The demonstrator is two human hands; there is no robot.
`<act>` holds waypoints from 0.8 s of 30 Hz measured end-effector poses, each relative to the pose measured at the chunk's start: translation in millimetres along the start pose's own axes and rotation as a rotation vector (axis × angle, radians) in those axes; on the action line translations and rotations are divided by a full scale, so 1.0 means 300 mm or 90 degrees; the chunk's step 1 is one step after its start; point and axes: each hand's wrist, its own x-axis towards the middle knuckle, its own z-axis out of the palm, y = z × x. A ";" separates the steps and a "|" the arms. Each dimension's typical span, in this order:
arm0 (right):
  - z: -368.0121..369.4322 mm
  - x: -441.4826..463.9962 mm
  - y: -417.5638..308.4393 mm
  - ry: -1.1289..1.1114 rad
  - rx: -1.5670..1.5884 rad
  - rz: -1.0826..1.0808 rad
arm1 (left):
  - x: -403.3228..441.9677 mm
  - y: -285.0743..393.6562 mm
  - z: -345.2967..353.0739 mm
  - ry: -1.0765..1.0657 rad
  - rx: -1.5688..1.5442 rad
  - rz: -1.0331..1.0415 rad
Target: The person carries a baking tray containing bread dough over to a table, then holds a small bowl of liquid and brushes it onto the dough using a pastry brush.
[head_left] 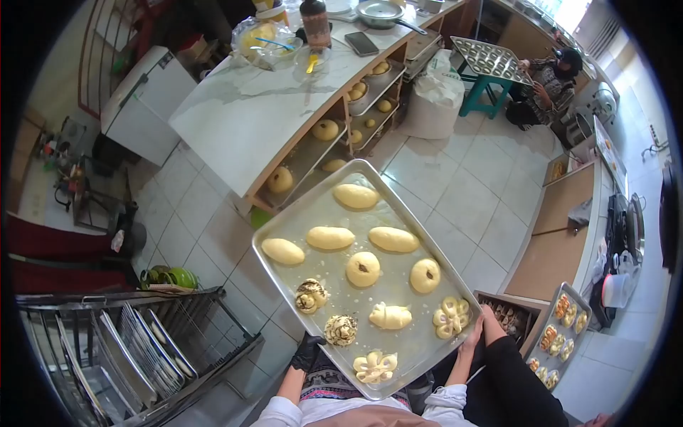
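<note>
A metal baking tray is held out in front of my body, tilted in view. On it lie several pieces of pale dough: plain ovals, round buns with a dark spot on top, flower-shaped pieces, and two buns with dark streaks. My left hand, in a black glove, grips the tray's left edge. My right hand, bare, holds its right edge; the fingers are partly hidden beneath. Beside it, another person's hand with a black sleeve is close to the tray's right corner.
A marble-topped counter with shelves of dough stands ahead. Left is a metal rack holding several trays. A tray of shaped dough lies at right. Farther back, a person sits by a mould tray on a green stool.
</note>
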 end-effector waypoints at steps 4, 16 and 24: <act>-0.031 0.052 0.110 0.015 -0.009 -0.018 | 0.141 -0.080 -0.077 -0.049 -0.001 -0.055; -0.721 0.501 0.262 -0.451 -1.156 0.093 | 0.366 -0.175 -0.141 -0.027 0.281 0.022; -0.702 0.413 0.193 -0.664 -1.282 -0.156 | 0.548 -0.305 -0.155 -0.116 -0.043 -0.074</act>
